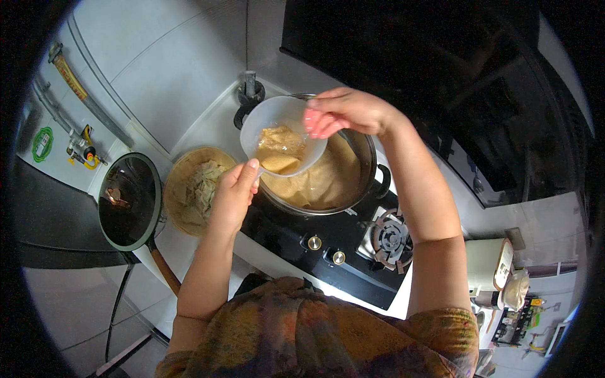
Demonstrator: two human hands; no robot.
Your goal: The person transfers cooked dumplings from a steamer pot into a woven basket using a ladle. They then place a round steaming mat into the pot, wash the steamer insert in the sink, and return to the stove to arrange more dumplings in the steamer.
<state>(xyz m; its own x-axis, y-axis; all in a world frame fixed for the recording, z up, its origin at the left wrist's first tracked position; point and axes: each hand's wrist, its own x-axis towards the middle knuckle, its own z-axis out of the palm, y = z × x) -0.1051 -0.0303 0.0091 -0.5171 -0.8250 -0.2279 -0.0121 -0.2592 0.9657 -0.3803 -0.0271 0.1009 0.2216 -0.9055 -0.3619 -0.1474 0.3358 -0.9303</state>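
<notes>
My left hand (236,191) grips the near edge of a translucent plastic bowl (255,113), thumb on top. The bowl is over a large metal pot (366,182) on the stove, and tan mesh cloth (338,163) lies inside the pot. Tan patches and shiny highlights show within the bowl; whether these are its contents or cloth seen through it, I cannot tell. Over the bowl's right rim, my right hand (345,113) has its fingers bent downward and bunched. Its fingertips look blurred and reddish, and anything between them is hidden.
At left are a round woven basket (177,208) holding crumpled pale cloth (206,186) and a dark pan (130,222) with a wooden handle (164,267). A bare gas burner (391,236) and knobs (314,243) lie right of the pot. A black range hood (425,80) overhangs the back.
</notes>
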